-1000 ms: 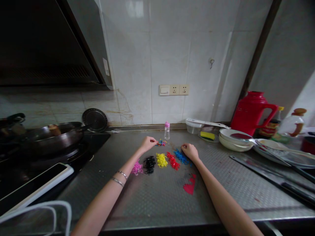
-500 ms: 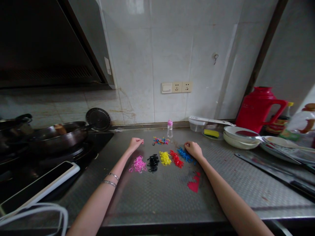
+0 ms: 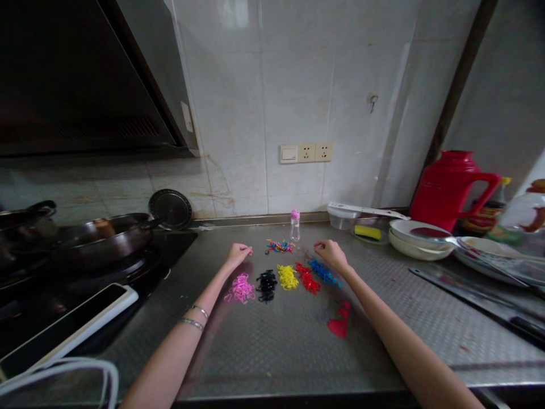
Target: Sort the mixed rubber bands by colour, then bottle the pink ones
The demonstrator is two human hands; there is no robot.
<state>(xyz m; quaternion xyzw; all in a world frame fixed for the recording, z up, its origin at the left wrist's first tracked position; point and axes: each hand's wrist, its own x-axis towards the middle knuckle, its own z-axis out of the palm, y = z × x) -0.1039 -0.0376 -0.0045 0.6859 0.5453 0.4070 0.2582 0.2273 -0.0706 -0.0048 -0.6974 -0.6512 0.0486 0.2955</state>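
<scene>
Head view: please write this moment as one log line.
Left hand: near mixed pile | right hand: near blue pile | bottle: standing upright

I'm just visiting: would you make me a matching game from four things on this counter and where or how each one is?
1. Black pile
2. Blue pile
3. Mixed-colour pile
4. Small bottle

A. Upright, pink-topped
B. Between pink pile and yellow pile
C. Between left hand and right hand
D. Right end of the single-colour row

Pairs: 1-B, 2-D, 3-C, 4-A
</scene>
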